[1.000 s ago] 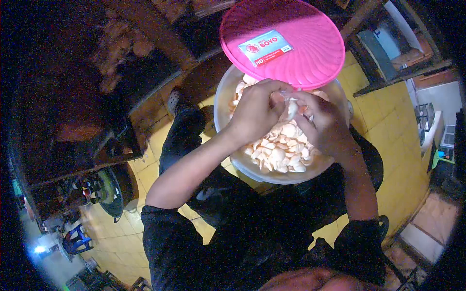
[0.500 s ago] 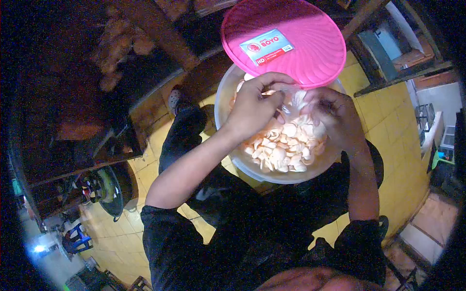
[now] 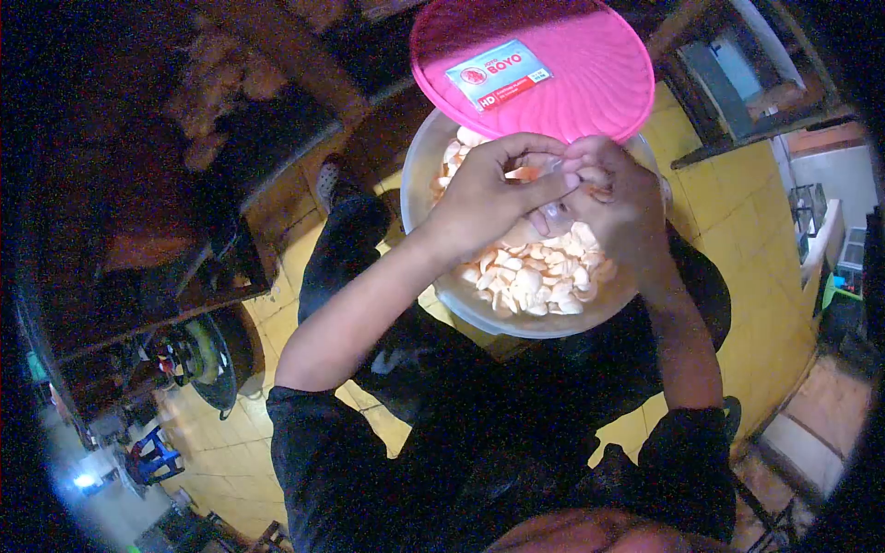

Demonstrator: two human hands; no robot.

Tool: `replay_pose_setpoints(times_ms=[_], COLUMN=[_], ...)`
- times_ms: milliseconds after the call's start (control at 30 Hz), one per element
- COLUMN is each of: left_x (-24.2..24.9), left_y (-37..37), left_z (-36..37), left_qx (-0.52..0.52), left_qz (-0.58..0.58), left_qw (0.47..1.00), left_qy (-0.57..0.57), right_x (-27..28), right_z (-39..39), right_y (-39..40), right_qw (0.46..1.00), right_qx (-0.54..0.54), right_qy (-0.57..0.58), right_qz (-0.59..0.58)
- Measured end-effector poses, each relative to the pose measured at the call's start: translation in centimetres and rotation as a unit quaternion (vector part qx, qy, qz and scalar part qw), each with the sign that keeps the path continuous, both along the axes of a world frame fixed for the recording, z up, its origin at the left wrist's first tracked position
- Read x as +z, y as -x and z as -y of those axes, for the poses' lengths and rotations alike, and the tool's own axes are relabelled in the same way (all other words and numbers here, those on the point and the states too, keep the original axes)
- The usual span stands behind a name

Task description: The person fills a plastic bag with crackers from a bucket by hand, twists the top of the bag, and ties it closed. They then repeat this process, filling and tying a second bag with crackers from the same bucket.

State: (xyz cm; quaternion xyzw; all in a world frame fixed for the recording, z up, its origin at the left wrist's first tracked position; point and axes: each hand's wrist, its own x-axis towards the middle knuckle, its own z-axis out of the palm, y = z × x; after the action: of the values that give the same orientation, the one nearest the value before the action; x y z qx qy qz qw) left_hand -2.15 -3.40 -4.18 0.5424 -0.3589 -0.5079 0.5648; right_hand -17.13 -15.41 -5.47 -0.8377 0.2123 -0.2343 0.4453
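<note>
A small clear plastic bag (image 3: 556, 214) is between my two hands, over a round translucent tub (image 3: 419, 198). My left hand (image 3: 498, 192) pinches the bag with thumb and forefinger. From the other side, my right hand (image 3: 622, 198) is curled closed at the bag's upper end, its fingertips meeting those of the left; the palm hides part of the bag. Below them the tub holds many pale, curled chips or crackers (image 3: 530, 281). A pink ribbed lid (image 3: 590, 69) rests at the tub's far edge, bearing a blue and red packet or label (image 3: 502, 76).
The tub sits between my legs above a yellow tiled floor (image 3: 747, 249). Dark wooden furniture (image 3: 175, 304) stands on the left, with a wok-like pan (image 3: 214, 364) near it. A wooden shelf (image 3: 765, 138) is at the upper right. A blue stool (image 3: 155, 456) stands at the lower left.
My right hand has moved up and left, turning until its fingertips meet my left hand's. Less of the bag shows between them. The tub and lid appear slightly higher in view.
</note>
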Motion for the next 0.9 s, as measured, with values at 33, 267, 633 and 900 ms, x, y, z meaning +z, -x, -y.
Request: replay_pose_setpoints(times_ms=[33, 267, 633, 900], left_x=[-0.4, 1.4, 1.1, 1.5], left_y=[-0.2, -2.0, -3.4, -1.7], left_z=[0.1, -1.1, -1.9, -1.2], left_qx=[-0.002, 0.115, 0.08, 0.064], left_qz=[-0.001, 0.174, 0.186, 0.247], left_qw=[1.0, 0.978, 0.977, 0.965], left_qy=[0.0, 0.004, -0.068, -0.062], right_x=[0.0, -4.8, -7.1, 1.8], right_z=[-0.4, 0.8, -1.2, 0.9], right_y=[-0.2, 1.5, 3.6, 1.9], right_qw=[0.989, 0.978, 0.902, 0.989], right_qx=[-0.03, 0.029, 0.259, 0.044], right_qy=[0.14, 0.17, 0.217, 0.037], right_qz=[-0.031, -0.121, -0.266, -0.135])
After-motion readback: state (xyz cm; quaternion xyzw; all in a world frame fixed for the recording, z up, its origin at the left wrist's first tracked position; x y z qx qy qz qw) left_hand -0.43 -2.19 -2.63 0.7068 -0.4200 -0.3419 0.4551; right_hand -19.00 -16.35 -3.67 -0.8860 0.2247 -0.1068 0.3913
